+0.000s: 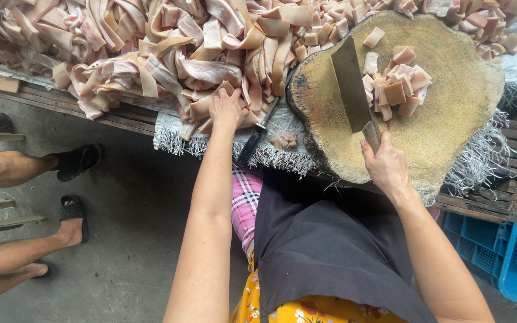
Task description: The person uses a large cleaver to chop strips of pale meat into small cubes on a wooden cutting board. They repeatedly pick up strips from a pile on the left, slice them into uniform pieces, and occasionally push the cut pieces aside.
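Note:
My right hand [384, 164] grips the handle of a broad cleaver [350, 84], whose blade lies flat on a round wooden chopping block [450, 119]. Beside the blade sits a small heap of cut pink-and-tan squares of pork skin [397, 90]. My left hand [227, 109] reaches out to the left of the block and rests on the edge of a big pile of long pork skin strips [151, 48], fingers closing on one strip. A dark-handled tool [257, 139] lies between my two hands on a frayed white cloth [270, 152].
More cut squares [486, 24] are heaped behind the block. Another person's legs in black sandals [76, 160] stand at the left on the concrete floor [127, 239]. Blue plastic crates [504, 245] sit at the lower right, beside a wooden pallet [504, 191].

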